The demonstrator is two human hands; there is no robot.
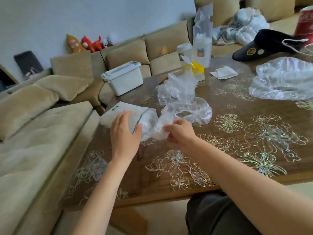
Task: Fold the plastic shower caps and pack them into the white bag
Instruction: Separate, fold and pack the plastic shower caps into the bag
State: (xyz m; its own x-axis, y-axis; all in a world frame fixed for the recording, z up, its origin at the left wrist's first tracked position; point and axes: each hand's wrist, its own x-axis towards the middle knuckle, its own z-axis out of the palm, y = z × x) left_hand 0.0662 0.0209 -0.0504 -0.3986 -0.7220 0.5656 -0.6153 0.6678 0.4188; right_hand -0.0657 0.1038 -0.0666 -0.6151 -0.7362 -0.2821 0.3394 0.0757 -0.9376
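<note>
Your left hand (125, 133) lay spread over the white bag (115, 114), fingers relaxed across its side and thumb at the rim of its mouth. The bag lay on its side at the near left edge of the tabletop (237, 167). Your right hand (179, 131) pinched a crumpled shower cap (160, 128) in curled fingers, and the cap's far end reached into the bag's open mouth. Just behind it lay two loose shower caps (186, 109). More spread shower caps (284, 78) sat well apart at the far right. A white lidded box (123, 78) stood beyond the bag.
</note>
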